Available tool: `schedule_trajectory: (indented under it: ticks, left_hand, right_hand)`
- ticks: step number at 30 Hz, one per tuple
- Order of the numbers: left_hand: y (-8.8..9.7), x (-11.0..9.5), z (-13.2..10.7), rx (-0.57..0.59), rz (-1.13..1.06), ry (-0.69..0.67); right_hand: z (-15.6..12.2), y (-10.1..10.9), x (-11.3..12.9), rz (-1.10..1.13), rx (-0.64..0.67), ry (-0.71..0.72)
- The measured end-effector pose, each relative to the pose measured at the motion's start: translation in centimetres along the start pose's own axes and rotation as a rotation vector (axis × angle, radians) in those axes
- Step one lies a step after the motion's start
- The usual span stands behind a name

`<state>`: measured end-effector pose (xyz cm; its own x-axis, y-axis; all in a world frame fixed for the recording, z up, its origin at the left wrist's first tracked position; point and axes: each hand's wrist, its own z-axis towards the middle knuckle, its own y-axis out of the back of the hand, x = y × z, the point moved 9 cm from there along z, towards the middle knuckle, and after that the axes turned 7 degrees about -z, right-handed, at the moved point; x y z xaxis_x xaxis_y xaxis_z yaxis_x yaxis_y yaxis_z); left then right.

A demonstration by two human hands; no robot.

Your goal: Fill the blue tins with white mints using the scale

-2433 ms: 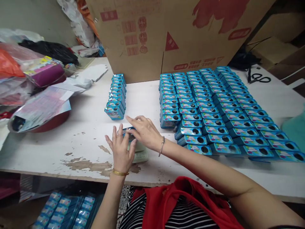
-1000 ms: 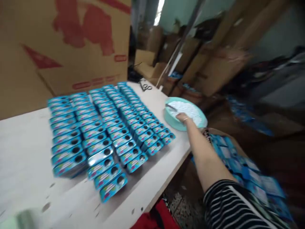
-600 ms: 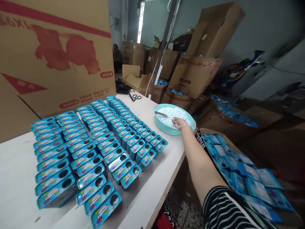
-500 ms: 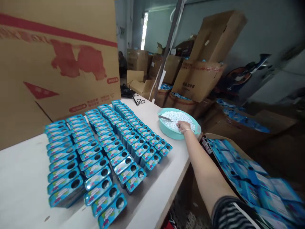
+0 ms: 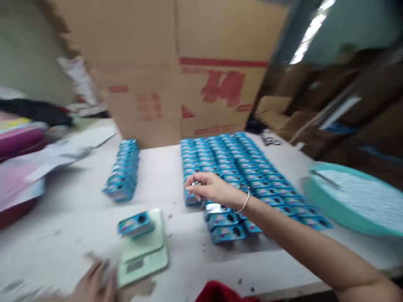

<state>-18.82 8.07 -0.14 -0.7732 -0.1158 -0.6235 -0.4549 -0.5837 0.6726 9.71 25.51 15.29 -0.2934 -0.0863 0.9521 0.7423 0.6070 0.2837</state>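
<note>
My right hand (image 5: 208, 186) is closed in a pinch around a few small white pellets, above the near left part of the rows of blue boxes (image 5: 226, 163). These boxes have round dark holes in their tops. To the left, a single blue box (image 5: 136, 223) lies on a pale green kitchen scale (image 5: 143, 264). My left hand (image 5: 96, 283) rests on the table beside the scale, its fingers apart and blurred, with nothing seen in them. A turquoise basin (image 5: 352, 218) of white pellets stands at the right, a flat metal tool lying in it.
A shorter row of blue boxes (image 5: 122, 170) stands at the left. Behind the table (image 5: 176, 247) rises a large cardboard carton (image 5: 151, 75). Bags and papers (image 5: 56, 155) lie at the far left, scissors (image 5: 270, 138) at the back right.
My right hand has left the basin and moved left over the boxes, with pellets between its fingers. The view has swung left, bringing the scale and my left hand into sight.
</note>
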Motion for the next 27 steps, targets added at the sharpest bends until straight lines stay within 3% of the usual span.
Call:
schedule_trajectory:
  ticks: [1, 3, 6, 9, 14, 22, 25, 27]
  left_hand:
    - [2.3, 1.1, -2.1, -0.013, 0.049, 0.017]
    - [5.0, 1.6, -4.5, -0.040, 0.117, -0.012]
    - [5.2, 1.0, -4.7, -0.064, 0.165, -0.084]
    - [4.4, 0.5, -4.2, -0.075, 0.166, -0.102]
    - [4.5, 0.6, -4.6, -0.075, 0.141, -0.092]
    - [4.3, 0.6, -4.7, -0.070, 0.128, -0.065]
    - [4.2, 0.5, -4.8, -0.080, 0.116, -0.056]
    - [4.1, 0.5, -4.9, -0.075, 0.104, -0.043]
  right_hand:
    - [0.7, -3.0, 1.0, -0.100, 0.076, 0.034]
    - [1.6, -8.0, 2.8, -0.301, 0.185, 0.168]
    - [2.3, -12.9, 4.7, -0.551, 0.240, 0.377]
    - [3.3, -15.3, 4.2, -0.739, 0.279, 0.412]
    - [4.5, -16.6, 2.4, -0.897, 0.339, 0.338]
    - [4.5, -17.0, 2.5, -0.944, 0.336, 0.380]
    - [4.4, -16.1, 3.1, -0.808, 0.279, 0.377]
    - [4.6, -14.7, 2.6, -0.578, 0.255, 0.271]
